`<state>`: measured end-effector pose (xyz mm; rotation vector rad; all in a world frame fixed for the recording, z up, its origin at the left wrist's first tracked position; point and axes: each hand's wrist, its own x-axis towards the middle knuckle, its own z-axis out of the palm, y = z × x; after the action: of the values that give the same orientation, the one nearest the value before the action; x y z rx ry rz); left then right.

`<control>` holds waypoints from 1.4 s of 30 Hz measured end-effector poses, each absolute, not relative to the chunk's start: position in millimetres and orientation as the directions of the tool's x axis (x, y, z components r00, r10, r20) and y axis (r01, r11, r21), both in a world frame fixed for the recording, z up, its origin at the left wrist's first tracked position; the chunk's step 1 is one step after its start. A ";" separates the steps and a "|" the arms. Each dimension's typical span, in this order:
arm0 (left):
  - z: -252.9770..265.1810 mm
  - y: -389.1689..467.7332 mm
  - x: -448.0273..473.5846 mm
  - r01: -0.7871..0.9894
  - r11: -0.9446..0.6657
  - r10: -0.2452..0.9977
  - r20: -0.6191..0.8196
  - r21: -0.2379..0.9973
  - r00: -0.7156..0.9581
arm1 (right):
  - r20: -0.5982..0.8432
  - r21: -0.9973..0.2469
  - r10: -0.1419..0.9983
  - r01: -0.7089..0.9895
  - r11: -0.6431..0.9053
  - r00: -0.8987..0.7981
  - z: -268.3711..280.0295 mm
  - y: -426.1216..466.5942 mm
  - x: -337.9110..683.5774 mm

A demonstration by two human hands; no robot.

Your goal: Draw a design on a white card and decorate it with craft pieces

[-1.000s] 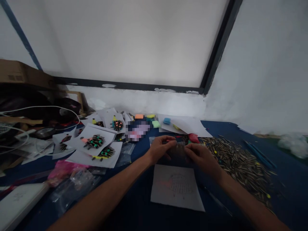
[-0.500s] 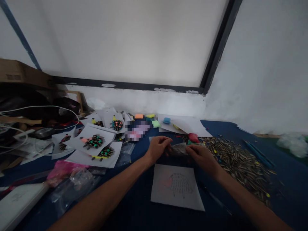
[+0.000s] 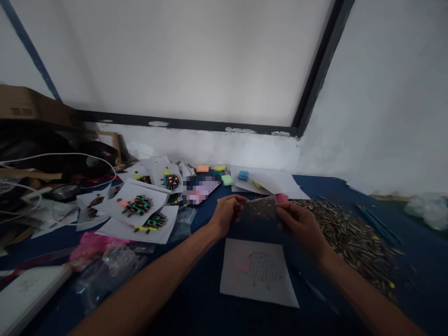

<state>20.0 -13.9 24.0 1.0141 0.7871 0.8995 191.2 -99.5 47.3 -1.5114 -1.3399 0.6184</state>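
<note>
Between both hands a small clear plastic bag is held up by its two ends, above the blue tabletop. My left hand pinches its left corner with closed fingers. On the other side, my right hand grips the right edge between thumb and fingers. Some dark bits show through the plastic, too blurred to name. Below the bag lies a white paper sheet with a printed hedgehog shape, partly pink. A pen rests to the right of that sheet, near my right forearm.
Several papers with hedgehog figures overlap at left. A phone and coloured clay pieces lie towards the wall. At right spreads a pile of dark striped seed-like pieces. Plastic bags and a white box are front left.
The plastic bag has been raised slightly and stretched flatter between my hands. My right hand has moved a little to the right, widening the gap between the hands.
</note>
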 end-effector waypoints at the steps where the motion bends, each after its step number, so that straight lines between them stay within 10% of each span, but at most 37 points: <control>1: 24.8 -14.3 20.0 -0.265 0.265 0.887 -0.126 0.927 0.444 | 0.234 -0.891 0.935 0.445 0.096 0.266 47.7 -99.6 191.0; 28: 26.7 -26.0 21.0 -0.207 0.206 0.809 -0.048 0.956 0.585 | 0.093 -0.947 0.992 0.316 0.062 0.085 43.9 -104.9 178.9; 42: 24.3 -26.5 22.6 -0.240 0.318 0.771 -0.103 0.917 0.629 | 0.380 -0.806 0.917 0.529 0.266 0.119 43.4 -110.4 173.2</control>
<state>22.6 -26.5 24.3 1.0463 0.5998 0.7198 173.2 -110.4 43.4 -1.3931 -1.5416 0.4904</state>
